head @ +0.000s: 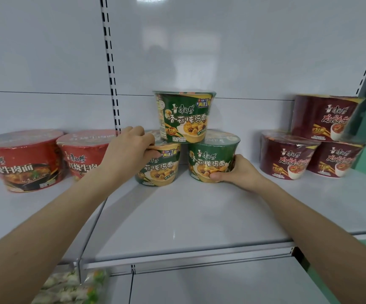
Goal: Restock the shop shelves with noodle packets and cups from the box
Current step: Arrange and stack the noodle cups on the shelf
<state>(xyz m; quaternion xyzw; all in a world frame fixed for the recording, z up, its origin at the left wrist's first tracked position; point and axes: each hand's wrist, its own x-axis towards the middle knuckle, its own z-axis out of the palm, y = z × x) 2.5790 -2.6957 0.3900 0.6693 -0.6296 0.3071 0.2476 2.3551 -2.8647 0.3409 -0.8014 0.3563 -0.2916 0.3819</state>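
Head view: on the white shelf (177,216), the left hand (131,150) curls over the rim of the lower left green cup (159,170), while the right hand (238,172) clasps the lower right green cup (210,159) near its base. The top green cup (184,117) rests on both. Two red cups (21,161) stand side by side to the left; three maroon cups (287,159) are stacked to the right.

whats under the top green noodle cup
The top green cup sits across the lids of the left green cup and right green cup. The left hand grips the left one's rim, the right hand the right one's side. Lids beneath it are covered.
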